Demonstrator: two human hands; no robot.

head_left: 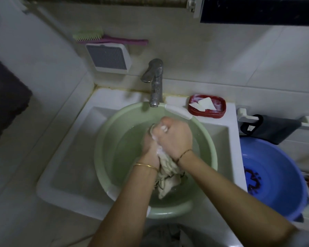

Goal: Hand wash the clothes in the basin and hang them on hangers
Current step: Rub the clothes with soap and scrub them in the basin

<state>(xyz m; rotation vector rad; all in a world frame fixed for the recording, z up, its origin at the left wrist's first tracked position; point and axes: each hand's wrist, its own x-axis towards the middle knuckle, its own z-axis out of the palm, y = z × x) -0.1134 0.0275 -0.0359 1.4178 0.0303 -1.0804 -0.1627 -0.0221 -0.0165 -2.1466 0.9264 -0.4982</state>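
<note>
**Two hands scrubbing a soapy garment in a green basin**

While both forearms reach in from the near edge, a green basin [103,168] sits inside a white sink [64,168], and everything else is placed from that basin. At its centre, the left hand [149,148] and right hand [175,138] are curled tight around a pale garment [166,175], bunching its sudsy upper part between them. The lower part trails limp into shallow water on the basin's near side. Soaked cloth like this is likely soft, heavy with water and slippery with soap; a bunched handful should hold better than an edge. Just beyond the basin's far rim stands a metal tap [154,81]; far right of it, a red soap dish [207,106]. To the basin's right sits a blue tub [275,175].
</note>
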